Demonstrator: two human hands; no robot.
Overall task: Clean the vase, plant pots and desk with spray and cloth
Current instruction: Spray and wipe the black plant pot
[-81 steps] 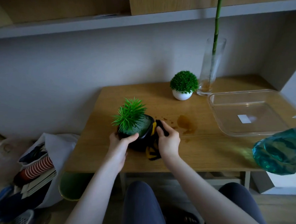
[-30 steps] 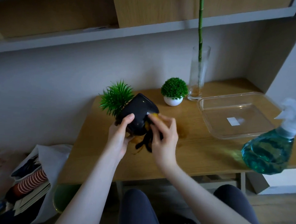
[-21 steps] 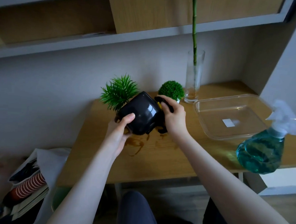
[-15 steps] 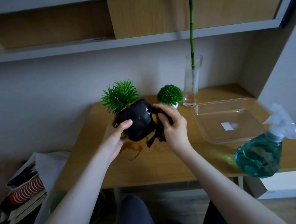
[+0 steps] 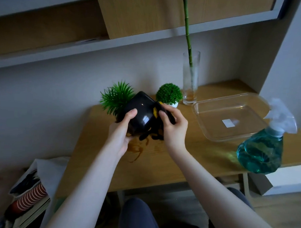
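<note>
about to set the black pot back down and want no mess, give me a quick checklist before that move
1. Left hand grips the glossy black round plant pot: ok.
2. Right hand holds the black and yellow cloth against the pot: ok.
3. Pot upright: not ok, tilted, spiky green plant pointing away.
4. Landing spot on the wooden desk clean: not ok, brown liquid stain beneath the pot.
5. Pot underside wiped: cannot tell, hidden.
6. Small white pot with round green bush clear of the path: ok.
</note>
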